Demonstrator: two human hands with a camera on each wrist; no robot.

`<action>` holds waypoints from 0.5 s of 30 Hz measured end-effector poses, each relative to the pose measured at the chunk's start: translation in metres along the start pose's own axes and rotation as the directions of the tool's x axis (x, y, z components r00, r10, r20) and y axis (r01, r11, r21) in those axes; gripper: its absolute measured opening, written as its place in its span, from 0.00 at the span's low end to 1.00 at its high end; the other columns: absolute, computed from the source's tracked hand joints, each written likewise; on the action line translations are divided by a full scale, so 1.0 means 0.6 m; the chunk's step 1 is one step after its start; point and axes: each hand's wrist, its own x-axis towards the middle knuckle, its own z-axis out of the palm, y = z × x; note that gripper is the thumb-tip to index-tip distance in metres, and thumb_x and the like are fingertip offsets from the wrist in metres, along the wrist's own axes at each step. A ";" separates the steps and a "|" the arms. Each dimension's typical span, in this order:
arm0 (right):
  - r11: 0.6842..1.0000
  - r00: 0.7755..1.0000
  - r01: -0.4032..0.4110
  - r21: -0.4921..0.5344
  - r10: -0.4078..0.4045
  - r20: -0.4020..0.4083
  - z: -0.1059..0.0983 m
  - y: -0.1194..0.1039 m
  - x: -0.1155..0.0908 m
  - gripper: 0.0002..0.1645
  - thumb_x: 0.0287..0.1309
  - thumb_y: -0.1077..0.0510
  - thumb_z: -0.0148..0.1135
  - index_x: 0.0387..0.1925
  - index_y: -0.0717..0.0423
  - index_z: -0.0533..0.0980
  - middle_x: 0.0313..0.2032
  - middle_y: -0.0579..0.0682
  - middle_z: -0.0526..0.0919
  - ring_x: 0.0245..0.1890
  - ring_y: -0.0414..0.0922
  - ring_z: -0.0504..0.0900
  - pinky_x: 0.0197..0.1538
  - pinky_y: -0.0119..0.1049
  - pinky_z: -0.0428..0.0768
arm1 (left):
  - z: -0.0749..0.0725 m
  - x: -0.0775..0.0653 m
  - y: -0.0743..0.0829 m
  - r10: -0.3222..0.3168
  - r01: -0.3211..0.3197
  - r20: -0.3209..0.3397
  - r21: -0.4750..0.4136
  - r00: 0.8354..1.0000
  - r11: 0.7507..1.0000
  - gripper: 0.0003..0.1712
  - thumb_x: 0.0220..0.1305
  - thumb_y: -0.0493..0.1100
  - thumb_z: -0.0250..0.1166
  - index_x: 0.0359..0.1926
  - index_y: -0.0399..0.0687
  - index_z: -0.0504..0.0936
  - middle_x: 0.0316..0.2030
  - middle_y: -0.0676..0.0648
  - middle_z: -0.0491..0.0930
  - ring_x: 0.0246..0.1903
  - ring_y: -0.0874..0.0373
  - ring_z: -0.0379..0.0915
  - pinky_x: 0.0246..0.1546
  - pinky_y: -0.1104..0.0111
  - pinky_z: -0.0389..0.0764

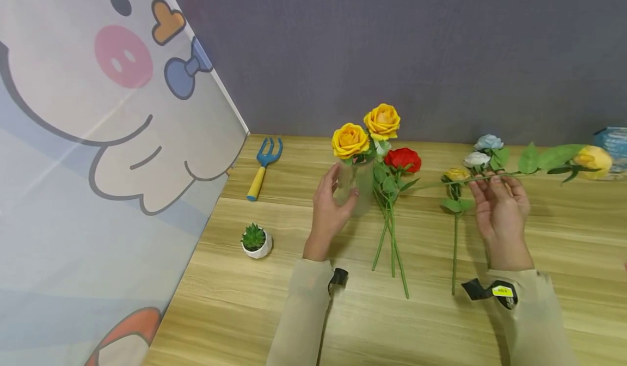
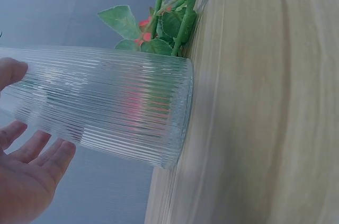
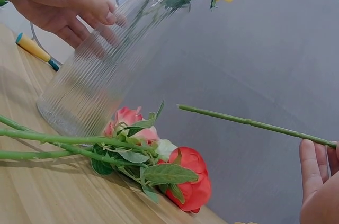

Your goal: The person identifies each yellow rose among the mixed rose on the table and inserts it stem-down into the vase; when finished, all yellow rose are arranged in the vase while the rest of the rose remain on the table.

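My left hand [image 1: 329,202] holds a clear ribbed glass vase [image 2: 116,102], thumb on one side and fingers on the other. Two yellow-orange roses [image 1: 350,141] stand in the vase, their blooms above its rim. My right hand [image 1: 502,213] pinches the green stem [image 3: 249,122] of a paler yellow rose [image 1: 592,160]. That stem lies nearly level, bloom out to the right and cut end toward the vase. Beside the vase lie a red rose [image 3: 192,179] and a pink one [image 3: 130,123], stems toward me. Under the right hand are yellow [image 1: 456,174], white [image 1: 477,159] and light blue [image 1: 489,142] flowers.
A small succulent [image 1: 253,237] in a white pot sits at the left of the wooden table [image 1: 215,300]. Behind it lies a blue garden fork [image 1: 266,156] with a yellow handle. A blue patterned object [image 1: 614,142] stands far right. A grey wall [image 1: 416,44] borders the back.
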 end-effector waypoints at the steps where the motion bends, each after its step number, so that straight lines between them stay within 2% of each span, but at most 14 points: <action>1: 1.000 1.000 -0.001 0.000 0.001 0.001 0.001 0.000 0.000 0.05 0.68 0.79 0.52 0.39 0.71 0.71 0.33 0.64 0.82 0.29 0.57 0.84 0.35 0.46 0.91 | 0.000 0.000 -0.001 -0.001 0.001 -0.001 0.004 1.000 1.000 0.40 0.61 0.37 0.70 0.72 0.31 0.66 0.64 0.33 0.75 0.64 0.41 0.73 0.66 0.56 0.78; 15: 0.999 0.999 0.046 -0.018 -0.046 0.003 0.018 0.012 -0.015 0.06 0.67 0.80 0.53 0.39 0.72 0.70 0.32 0.64 0.80 0.27 0.57 0.85 0.32 0.44 0.91 | -0.001 -0.001 -0.005 0.017 -0.017 0.004 0.033 1.000 0.999 0.44 0.55 0.34 0.75 0.71 0.30 0.66 0.62 0.32 0.75 0.63 0.39 0.75 0.65 0.58 0.79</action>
